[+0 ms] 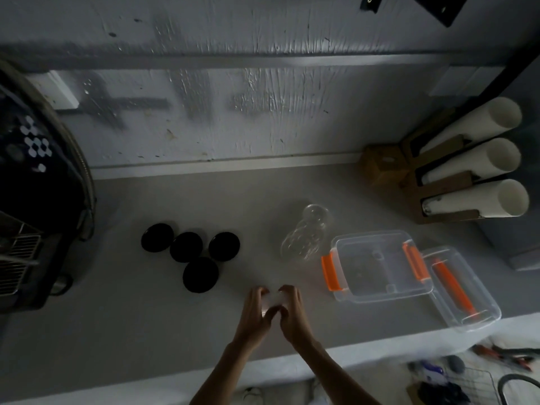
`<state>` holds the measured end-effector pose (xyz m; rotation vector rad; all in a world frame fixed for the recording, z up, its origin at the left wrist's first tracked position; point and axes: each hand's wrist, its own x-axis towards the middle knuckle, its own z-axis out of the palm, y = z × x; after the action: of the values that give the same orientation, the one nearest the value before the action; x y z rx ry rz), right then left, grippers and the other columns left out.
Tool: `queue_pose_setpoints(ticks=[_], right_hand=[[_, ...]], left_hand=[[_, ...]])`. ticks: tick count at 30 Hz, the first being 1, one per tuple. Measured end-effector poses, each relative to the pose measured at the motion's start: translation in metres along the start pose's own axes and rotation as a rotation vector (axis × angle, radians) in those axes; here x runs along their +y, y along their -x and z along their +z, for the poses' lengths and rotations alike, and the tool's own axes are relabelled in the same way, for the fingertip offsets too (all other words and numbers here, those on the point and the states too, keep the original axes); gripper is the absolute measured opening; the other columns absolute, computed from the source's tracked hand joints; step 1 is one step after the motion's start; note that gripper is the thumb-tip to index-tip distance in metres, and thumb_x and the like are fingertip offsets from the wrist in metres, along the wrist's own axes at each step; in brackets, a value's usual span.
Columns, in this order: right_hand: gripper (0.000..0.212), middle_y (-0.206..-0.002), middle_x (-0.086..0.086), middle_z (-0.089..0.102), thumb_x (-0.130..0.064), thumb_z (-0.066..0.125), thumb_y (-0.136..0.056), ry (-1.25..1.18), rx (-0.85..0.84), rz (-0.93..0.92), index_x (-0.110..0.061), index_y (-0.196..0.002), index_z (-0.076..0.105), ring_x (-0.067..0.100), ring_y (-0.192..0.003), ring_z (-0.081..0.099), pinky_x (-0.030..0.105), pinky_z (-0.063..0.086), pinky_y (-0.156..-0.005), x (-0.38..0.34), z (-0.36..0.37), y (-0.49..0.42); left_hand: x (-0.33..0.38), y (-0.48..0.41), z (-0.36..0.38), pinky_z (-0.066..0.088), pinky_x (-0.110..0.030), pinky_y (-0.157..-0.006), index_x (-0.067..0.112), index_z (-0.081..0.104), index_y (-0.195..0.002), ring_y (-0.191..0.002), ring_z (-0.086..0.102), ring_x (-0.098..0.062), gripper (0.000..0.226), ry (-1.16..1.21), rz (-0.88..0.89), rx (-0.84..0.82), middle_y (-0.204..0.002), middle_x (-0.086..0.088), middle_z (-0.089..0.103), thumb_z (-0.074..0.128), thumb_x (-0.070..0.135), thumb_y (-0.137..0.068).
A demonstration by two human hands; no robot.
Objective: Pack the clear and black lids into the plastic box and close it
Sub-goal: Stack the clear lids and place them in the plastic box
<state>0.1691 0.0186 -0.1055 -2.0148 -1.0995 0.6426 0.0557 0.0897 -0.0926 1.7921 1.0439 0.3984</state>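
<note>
Several black lids (191, 252) lie clustered on the counter at centre left. A pile of clear lids (305, 233) rests just left of the open clear plastic box (377, 290), which has orange latches. The box's cover (464, 290) with an orange handle lies beside it on the right. My left hand (257, 312) and my right hand (292, 312) meet near the counter's front, both curled around one small clear lid (273, 301) held between them.
Three white tubes (485, 162) in a cardboard holder stand at the back right. A dark appliance (38, 200) fills the left edge. The counter's front edge (380, 352) runs below my wrists; tools and a wire basket lie beneath at the lower right.
</note>
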Motion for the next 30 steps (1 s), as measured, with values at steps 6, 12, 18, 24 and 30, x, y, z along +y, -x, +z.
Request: queue_pose_setpoints(ticks=[6, 12, 18, 24, 30], right_hand=[[0.033, -0.113, -0.003, 0.056, 0.004, 0.051, -0.086, -0.068, 0.074, 0.038, -0.014, -0.114, 0.053, -0.009, -0.107, 0.050, 0.005, 0.041, -0.087, -0.001, -0.031, 0.066], [0.057, -0.131, -0.010, 0.047, 0.010, 0.054, -0.082, -0.045, 0.021, 0.065, -0.015, -0.133, 0.044, -0.006, -0.121, 0.044, 0.001, 0.031, -0.098, 0.013, -0.045, 0.082], [0.045, -0.121, 0.002, 0.056, 0.007, 0.056, -0.083, -0.010, -0.019, -0.025, -0.011, -0.124, 0.050, 0.002, -0.108, 0.051, 0.014, 0.046, -0.093, 0.025, -0.057, 0.077], [0.055, -0.132, 0.000, 0.047, -0.001, 0.053, -0.087, 0.032, -0.150, -0.065, -0.011, -0.138, 0.038, 0.010, -0.119, 0.048, 0.019, 0.043, -0.099, 0.041, -0.062, 0.068], [0.038, -0.115, 0.000, 0.055, -0.015, 0.064, -0.085, -0.024, -0.233, -0.065, -0.018, -0.119, 0.050, 0.012, -0.102, 0.057, 0.027, 0.054, -0.083, 0.049, -0.081, 0.055]], left_hand=[[0.007, 0.057, 0.020, 0.049, -0.021, -0.081, 0.029, 0.043, -0.113, -0.098, 0.053, -0.009, 0.029, -0.016, 0.146, -0.049, -0.107, 0.005, 0.048, 0.060, 0.030, -0.090], [0.006, 0.077, 0.049, 0.040, -0.016, -0.097, 0.020, 0.030, -0.132, -0.118, 0.043, -0.005, 0.049, -0.052, 0.125, -0.017, -0.128, 0.004, 0.038, 0.057, 0.023, -0.091], [0.019, 0.079, 0.062, 0.045, -0.017, -0.090, 0.040, 0.032, -0.121, -0.111, 0.050, -0.007, 0.034, -0.083, 0.027, 0.051, -0.121, 0.005, 0.045, 0.043, 0.027, -0.092], [0.018, 0.071, 0.080, 0.044, -0.032, -0.104, 0.016, 0.025, -0.141, -0.128, 0.039, -0.011, 0.073, -0.081, -0.080, 0.049, -0.141, -0.001, 0.033, 0.053, 0.052, -0.084], [0.051, 0.069, 0.072, 0.047, -0.014, -0.088, 0.034, 0.033, -0.120, -0.115, 0.052, -0.011, 0.053, 0.021, -0.156, 0.072, -0.121, 0.007, 0.050, 0.067, 0.019, -0.082]])
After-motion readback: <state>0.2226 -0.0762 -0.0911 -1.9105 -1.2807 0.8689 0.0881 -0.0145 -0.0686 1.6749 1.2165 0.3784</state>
